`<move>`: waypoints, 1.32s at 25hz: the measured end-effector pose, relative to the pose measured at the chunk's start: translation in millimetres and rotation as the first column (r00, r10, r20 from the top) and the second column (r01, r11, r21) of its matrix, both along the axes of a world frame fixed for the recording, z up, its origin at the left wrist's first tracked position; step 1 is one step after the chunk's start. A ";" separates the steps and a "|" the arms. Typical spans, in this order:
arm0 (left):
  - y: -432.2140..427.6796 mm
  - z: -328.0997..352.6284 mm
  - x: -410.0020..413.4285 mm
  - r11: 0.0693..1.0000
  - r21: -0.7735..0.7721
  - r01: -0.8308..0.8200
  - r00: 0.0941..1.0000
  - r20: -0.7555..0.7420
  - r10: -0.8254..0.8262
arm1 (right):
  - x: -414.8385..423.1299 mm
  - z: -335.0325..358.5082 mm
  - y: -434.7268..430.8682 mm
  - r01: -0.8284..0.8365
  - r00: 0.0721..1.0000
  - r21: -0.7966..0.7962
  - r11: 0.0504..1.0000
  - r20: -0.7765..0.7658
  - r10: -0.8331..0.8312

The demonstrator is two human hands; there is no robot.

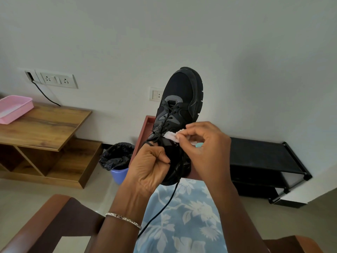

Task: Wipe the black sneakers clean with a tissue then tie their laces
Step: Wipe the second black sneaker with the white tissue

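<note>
A single black sneaker (182, 92) is held up by the left hand (147, 168) gripping its collar end, toe pointing up and away, its chunky lugged sole edge showing along the right. A small white tissue (171, 136), pinched in the right hand (204, 143), touches the tongue beside the eyelets. The black laces (168, 114) are untied, 1 loose end dangling below the heel.
</note>
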State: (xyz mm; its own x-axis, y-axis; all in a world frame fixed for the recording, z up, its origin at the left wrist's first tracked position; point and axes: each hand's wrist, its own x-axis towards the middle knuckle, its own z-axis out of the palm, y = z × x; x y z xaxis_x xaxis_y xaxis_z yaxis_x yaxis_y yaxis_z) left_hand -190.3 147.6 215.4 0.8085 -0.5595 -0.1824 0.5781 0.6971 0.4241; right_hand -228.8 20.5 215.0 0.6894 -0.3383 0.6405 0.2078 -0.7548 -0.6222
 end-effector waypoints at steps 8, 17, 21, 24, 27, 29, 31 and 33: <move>7.8 -11.1 6.5 0.995 -0.073 0.075 0.996 0.056 -0.071 | -15.2 -8.7 20.8 -0.136 0.989 0.122 0.983 -0.036 0.141; 8.4 -24.2 16.1 0.955 -0.251 0.161 0.982 0.135 -0.130 | -24.1 -10.0 22.4 -0.120 0.985 0.074 0.990 -0.114 0.128; 7.4 -26.8 14.8 0.954 -0.254 0.162 0.983 0.124 -0.134 | -17.2 -10.7 11.8 -0.070 0.991 -0.019 0.997 -0.113 0.067; 6.9 -26.0 10.7 0.965 -0.221 0.142 0.986 0.115 -0.119 | -10.3 -7.3 2.4 0.039 0.999 0.036 0.999 -0.020 -0.038; 10.2 -27.0 13.8 0.960 -0.247 0.132 0.987 0.121 -0.105 | -25.0 -4.1 5.7 -0.123 0.978 0.060 0.991 -0.165 0.131; 12.8 -28.1 16.8 0.962 -0.249 0.114 0.989 0.120 -0.086 | -35.9 -1.1 7.0 -0.263 0.920 0.088 0.961 -0.276 0.278; 12.3 -27.9 18.2 0.963 -0.246 0.107 0.989 0.128 -0.078 | -33.4 0.2 3.4 -0.290 0.919 0.093 0.953 -0.252 0.304; 10.1 -26.9 17.4 0.962 -0.256 0.100 0.988 0.137 -0.067 | -21.3 -1.0 0.8 -0.178 0.973 0.034 0.983 -0.141 0.181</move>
